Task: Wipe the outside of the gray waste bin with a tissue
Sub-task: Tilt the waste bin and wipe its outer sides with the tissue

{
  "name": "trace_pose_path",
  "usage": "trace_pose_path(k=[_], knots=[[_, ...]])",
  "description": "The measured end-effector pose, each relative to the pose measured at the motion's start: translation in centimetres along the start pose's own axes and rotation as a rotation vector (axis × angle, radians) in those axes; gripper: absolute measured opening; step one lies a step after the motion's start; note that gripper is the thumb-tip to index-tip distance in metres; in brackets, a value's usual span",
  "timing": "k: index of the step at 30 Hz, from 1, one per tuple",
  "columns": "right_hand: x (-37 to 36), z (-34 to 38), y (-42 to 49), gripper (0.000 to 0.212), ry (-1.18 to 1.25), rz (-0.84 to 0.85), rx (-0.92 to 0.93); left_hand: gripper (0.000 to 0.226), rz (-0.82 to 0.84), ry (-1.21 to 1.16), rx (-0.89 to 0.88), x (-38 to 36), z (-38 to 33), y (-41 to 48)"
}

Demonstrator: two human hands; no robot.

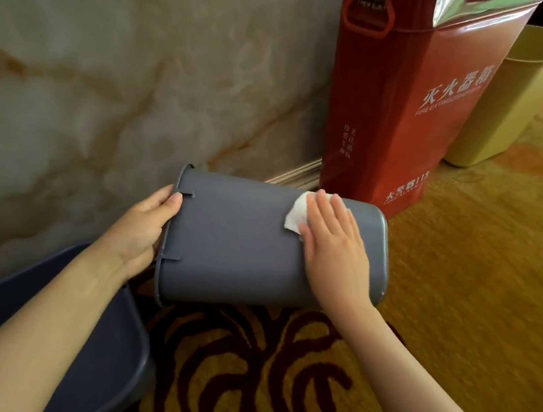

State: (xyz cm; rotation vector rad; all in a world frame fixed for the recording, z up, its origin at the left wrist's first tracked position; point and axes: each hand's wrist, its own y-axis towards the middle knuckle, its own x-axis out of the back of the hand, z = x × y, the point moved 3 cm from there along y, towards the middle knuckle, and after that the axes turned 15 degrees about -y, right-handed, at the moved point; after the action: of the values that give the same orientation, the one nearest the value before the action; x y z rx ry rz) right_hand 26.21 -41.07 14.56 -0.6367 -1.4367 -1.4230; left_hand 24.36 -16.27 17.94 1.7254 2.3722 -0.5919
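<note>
The gray waste bin is held on its side above the carpet, its rim to the left and its base to the right. My left hand grips the rim, fingers curled over the edge. Near the base end, my right hand lies flat on the bin's outer wall. It presses a white tissue against the wall; part of the tissue shows beyond the fingers on the left.
A tall red fire extinguisher box stands just right of the bin against the marble wall. A yellow bin sits behind the box. A dark blue bin is at lower left. Patterned carpet covers the floor.
</note>
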Motion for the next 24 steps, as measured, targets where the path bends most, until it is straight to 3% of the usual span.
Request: trace_pose_path(k=[5,8,10,12,16,18,20,22,24], knots=[[0.0,-5.3,-2.6,0.038,0.128,-0.124,-0.178,0.023,-0.025,-0.011,0.008,-0.3,-0.1,0.1],[-0.3,-8.6,-4.3,0.024,0.395,-0.162,-0.454,0.022,-0.052,-0.009,0.013,-0.7,-0.3,0.1],[-0.1,-9.9,-5.5,0.035,0.474,-0.242,-0.6,0.021,-0.075,-0.007,0.018,-0.9,-0.3,0.1],[0.3,-9.2,-6.4,0.041,0.437,-0.297,-0.562,0.017,-0.113,-0.021,0.023,-0.9,-0.3,0.1],[-1.4,-5.9,-7.3,0.038,0.306,-0.225,-0.32,0.016,-0.145,-0.054,0.04,-0.9,-0.3,0.0],[-2.6,-6.7,-7.2,0.036,0.319,-0.218,-0.341,0.018,-0.144,-0.045,0.049,-0.9,-0.2,-0.1],[-3.9,-8.4,-7.7,0.021,0.433,-0.154,-0.574,0.018,-0.144,-0.044,0.052,-0.9,-0.3,-0.1],[-5.3,-9.8,-8.8,0.021,0.553,-0.038,-0.84,0.02,-0.15,-0.044,0.052,-1.1,-0.3,-0.2],[-5.5,-10.3,-9.5,0.024,0.577,-0.047,-0.896,0.021,-0.16,-0.044,0.043,-1.1,-0.3,-0.2]])
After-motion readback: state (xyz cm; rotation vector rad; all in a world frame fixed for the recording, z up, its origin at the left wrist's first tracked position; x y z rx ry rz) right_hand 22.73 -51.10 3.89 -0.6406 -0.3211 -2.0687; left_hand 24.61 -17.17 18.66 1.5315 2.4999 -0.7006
